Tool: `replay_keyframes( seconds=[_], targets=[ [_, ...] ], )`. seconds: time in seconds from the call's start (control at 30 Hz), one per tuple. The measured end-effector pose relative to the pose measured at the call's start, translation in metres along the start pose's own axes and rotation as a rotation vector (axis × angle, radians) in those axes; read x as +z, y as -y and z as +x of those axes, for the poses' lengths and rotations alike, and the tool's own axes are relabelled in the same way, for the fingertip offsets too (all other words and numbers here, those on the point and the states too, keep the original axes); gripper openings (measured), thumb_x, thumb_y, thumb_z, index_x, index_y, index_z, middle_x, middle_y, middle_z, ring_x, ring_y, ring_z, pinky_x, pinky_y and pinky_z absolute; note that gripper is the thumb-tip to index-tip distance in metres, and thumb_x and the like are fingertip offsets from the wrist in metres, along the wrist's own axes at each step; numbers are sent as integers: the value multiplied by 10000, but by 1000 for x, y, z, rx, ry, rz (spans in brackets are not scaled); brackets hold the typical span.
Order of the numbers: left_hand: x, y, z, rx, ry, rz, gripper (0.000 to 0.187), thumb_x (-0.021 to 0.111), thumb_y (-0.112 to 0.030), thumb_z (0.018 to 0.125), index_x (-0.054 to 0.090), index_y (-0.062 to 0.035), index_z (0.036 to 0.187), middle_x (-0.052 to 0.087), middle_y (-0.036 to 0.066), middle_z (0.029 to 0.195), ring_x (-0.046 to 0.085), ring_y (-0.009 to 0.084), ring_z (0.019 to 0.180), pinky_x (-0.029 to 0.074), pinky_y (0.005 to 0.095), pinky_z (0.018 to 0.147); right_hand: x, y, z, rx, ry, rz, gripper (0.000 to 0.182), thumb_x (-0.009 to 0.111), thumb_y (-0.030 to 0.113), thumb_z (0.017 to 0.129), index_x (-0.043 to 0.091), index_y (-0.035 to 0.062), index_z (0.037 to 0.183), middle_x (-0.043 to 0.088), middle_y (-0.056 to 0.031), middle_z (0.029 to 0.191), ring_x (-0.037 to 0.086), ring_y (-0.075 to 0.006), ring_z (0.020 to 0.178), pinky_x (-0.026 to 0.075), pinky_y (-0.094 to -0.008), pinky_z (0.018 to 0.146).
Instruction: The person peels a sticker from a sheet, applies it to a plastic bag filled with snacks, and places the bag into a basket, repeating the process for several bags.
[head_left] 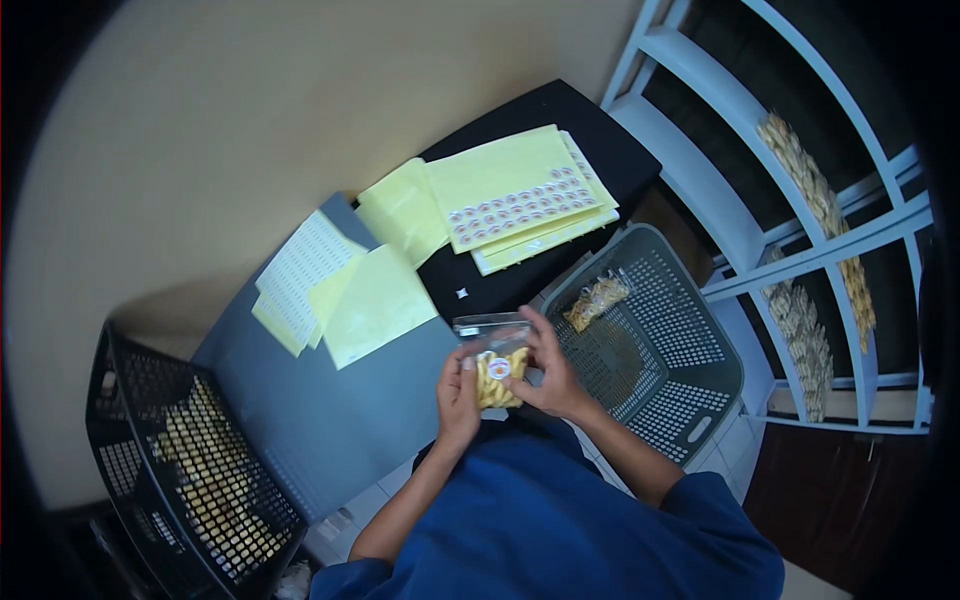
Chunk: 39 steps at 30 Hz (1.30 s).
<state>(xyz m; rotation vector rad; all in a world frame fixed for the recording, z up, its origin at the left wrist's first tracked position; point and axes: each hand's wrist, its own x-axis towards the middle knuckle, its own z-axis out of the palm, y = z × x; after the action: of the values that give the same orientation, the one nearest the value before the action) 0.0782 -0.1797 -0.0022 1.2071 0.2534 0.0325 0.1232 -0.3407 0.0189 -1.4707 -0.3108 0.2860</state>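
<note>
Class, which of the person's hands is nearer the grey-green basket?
Right: the right hand is beside the grey-green basket; the left hand is farther, across the snack bag.

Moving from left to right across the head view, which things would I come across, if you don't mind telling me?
Black crate → lower plain yellow sheet → left hand → clear snack bag → right hand → grey basket → shelved snack packets.
</note>
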Motion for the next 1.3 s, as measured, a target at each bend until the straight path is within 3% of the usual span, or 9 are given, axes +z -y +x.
replay_keyframes(
  seconds=[0.07, 0.27, 0.63, 0.73, 0.77, 0.87, 0.97, 1.2, 1.3],
  targets=[
    [29, 12, 13, 55, 156, 205, 334, 437, -167, 1085, 516, 19, 1350, 651, 115, 1121, 627, 142, 1015, 506, 281, 879, -31, -11, -11, 83, -160, 107, 876, 780, 67, 833, 233, 46, 1516, 619, -129, 1232, 618, -152, 1074, 487, -311, 943],
    [117, 19, 59, 58, 286, 694, 417, 573, -189, 1016, 520, -19, 1393, 441, 167, 1414, 561, 249, 1191, 477, 342, 962, -164, -77, -49, 411, -594, 142, 326, 799, 88, 862, 644, -36, 1121, 700, -89, 1027, 678, -144, 907, 556, -273, 808],
    [89, 36, 115, 37, 86, 697, 334, 583, 45, 922, 606, -5, 1251, 438, 179, 1447, 585, 251, 1190, 535, 326, 899, -282, -405, -42, 864, -666, -100, 493, 887, 111, 748, 636, -11, 1155, 699, -62, 973, 638, -155, 821, 536, -307, 745],
    [87, 42, 118, -16, 57, 693, 336, 568, 68, 920, 611, -10, 1244, 437, 178, 1448, 585, 248, 1194, 535, 327, 899, -266, -419, -17, 550, -834, -247, 697, 914, 188, 720, 554, 5, 1289, 647, -99, 1075, 610, -149, 860, 522, -309, 715],
    [86, 46, 118, -26, 61, 719, 339, 563, 79, 917, 617, -16, 1239, 449, 180, 1436, 585, 247, 1195, 536, 329, 899, -260, -418, -12, 626, -841, -214, 880, 944, 269, 669, 482, 4, 1369, 586, -167, 1238, 611, -234, 1023, 528, -378, 848],
    [96, 47, 120, -53, 97, 737, 310, 559, 70, 931, 604, -9, 1228, 450, 155, 1422, 604, 220, 1171, 517, 326, 924, -244, -434, -21, 583, -772, -980, 969, 949, 366, 631, 467, -14, 1382, 545, -229, 1306, 570, -350, 1164, 466, -457, 1011],
    [100, 47, 123, -38, 136, 758, 327, 575, 73, 915, 612, -28, 1224, 463, 161, 1422, 602, 231, 1176, 514, 326, 895, -239, -449, -25, 713, -631, -662, 1052, 928, 446, 631, 426, -49, 1412, 525, -275, 1338, 492, -426, 1275, 371, -488, 1117],
    [96, 43, 128, -28, 115, 726, 256, 676, 57, 870, 638, -22, 1110, 565, 147, 1285, 634, 217, 1091, 523, 332, 861, -245, -495, -36, 986, -469, -886, 998, 865, 469, 722, 425, -135, 1382, 431, -332, 1458, 452, -435, 1339, 380, -481, 1111],
    [82, 35, 126, 37, 146, 716, 200, 763, 22, 823, 645, -17, 980, 645, 126, 1092, 653, 220, 978, 529, 341, 826, -245, -415, -41, 770, -643, -762, 631, 728, 427, 882, 608, -88, 1227, 620, -292, 1258, 618, -399, 1146, 475, -463, 967]
  ],
)
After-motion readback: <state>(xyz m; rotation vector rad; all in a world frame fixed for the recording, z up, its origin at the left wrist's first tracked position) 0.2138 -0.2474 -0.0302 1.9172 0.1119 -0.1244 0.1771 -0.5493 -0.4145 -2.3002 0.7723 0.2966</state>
